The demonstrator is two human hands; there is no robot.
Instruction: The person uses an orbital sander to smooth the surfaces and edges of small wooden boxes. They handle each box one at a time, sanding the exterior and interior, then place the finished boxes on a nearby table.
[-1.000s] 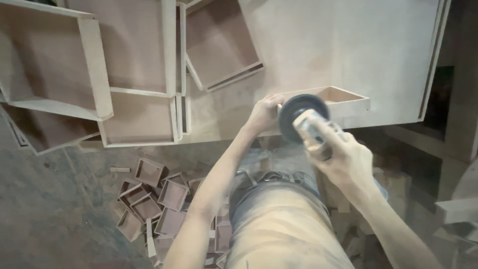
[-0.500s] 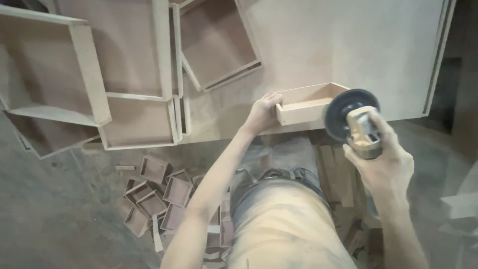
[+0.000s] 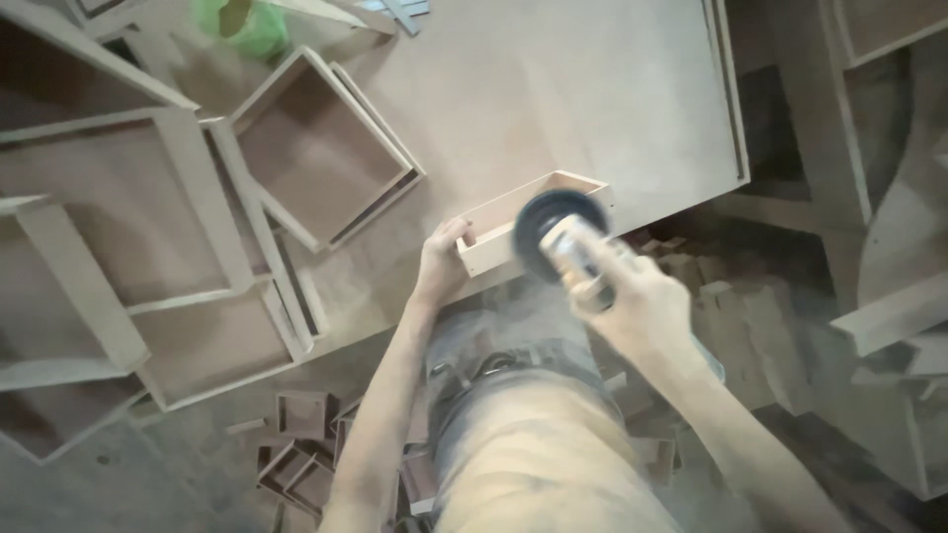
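Left hand: the left hand (image 3: 441,259) is closed around the near left corner of a small wooden box (image 3: 533,219), fingers curled over its end wall, thumb side toward the person.
Right hand: the right hand (image 3: 632,308) is wrapped tightly around the body of a handheld sander (image 3: 578,259), gripping it from behind and below.
Sander: its dark round disc (image 3: 555,229) faces the front wall of the small wooden box, just ahead of the right hand's knuckles; whether the disc touches the wood cannot be told because of blur and dust.
Small wooden box: an open, pale, shallow frame lying at the near edge of the workbench (image 3: 553,99), between the two hands, the left hand at its end and the sander at its front.
Dust: a pale haze hangs below the box, just beside the right hand's wrist.
Beyond the left hand: a larger open drawer box (image 3: 321,148) lies tilted on the board, up and to the left of the left hand.
Far left: several bigger drawer frames (image 3: 148,227) are stacked well away from the left hand.
Below the left forearm: a heap of little wooden boxes (image 3: 306,454) lies on the floor.
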